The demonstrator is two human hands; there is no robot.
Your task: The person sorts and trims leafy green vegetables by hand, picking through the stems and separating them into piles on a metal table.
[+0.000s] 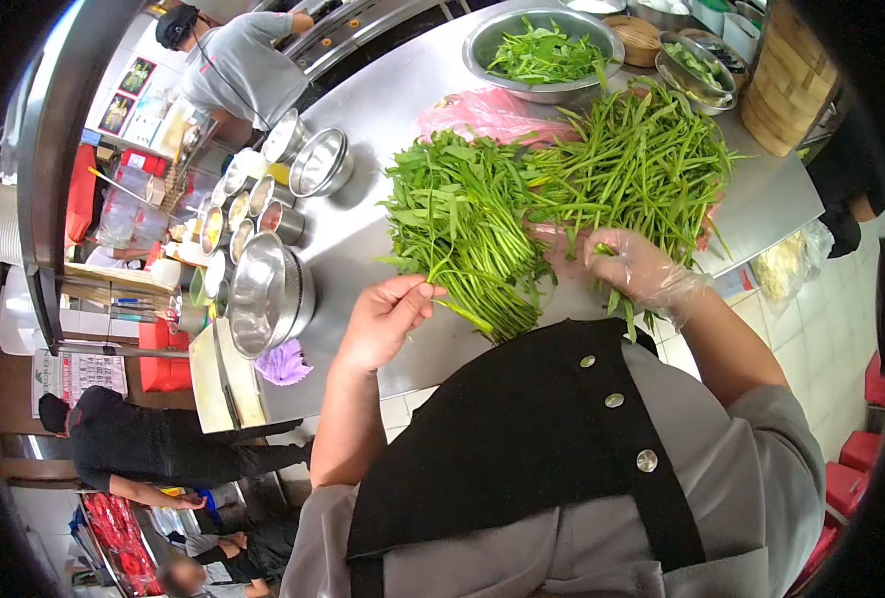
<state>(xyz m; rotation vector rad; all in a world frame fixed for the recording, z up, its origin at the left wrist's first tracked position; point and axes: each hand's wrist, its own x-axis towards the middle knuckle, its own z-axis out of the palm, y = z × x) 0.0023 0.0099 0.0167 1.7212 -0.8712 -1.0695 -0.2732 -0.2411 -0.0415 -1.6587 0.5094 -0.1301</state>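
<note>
1. left hand (390,314): bare. a thin green stem (467,317) is pinched between thumb and forefinger, at the near left side of the bundle.
2. right hand (647,271): covered by a clear plastic glove (684,289). its fingers are curled in on a leafy sprig (617,302), of which leaves are seen below the palm.
3. between and beyond the hands, a bundle of leafy greens (467,224) is laid on the metal counter (353,239), cut ends toward the body, leaves away.
4. a looser pile of green stalks (642,164) is set to the right of the bundle, just beyond the right hand.
5. a pink plastic bag (492,115) is seen partly under the greens.
6. farther off, cut greens are held in a large metal bowl (562,94); a wooden block (786,80) is stood at the right.
7. to the left, nested bowls (263,299), a purple cloth (283,363) and a cutting board (248,394) are noted.
8. two co-workers, one in grey (248,70), one in black (153,429), are seen at left.
</note>
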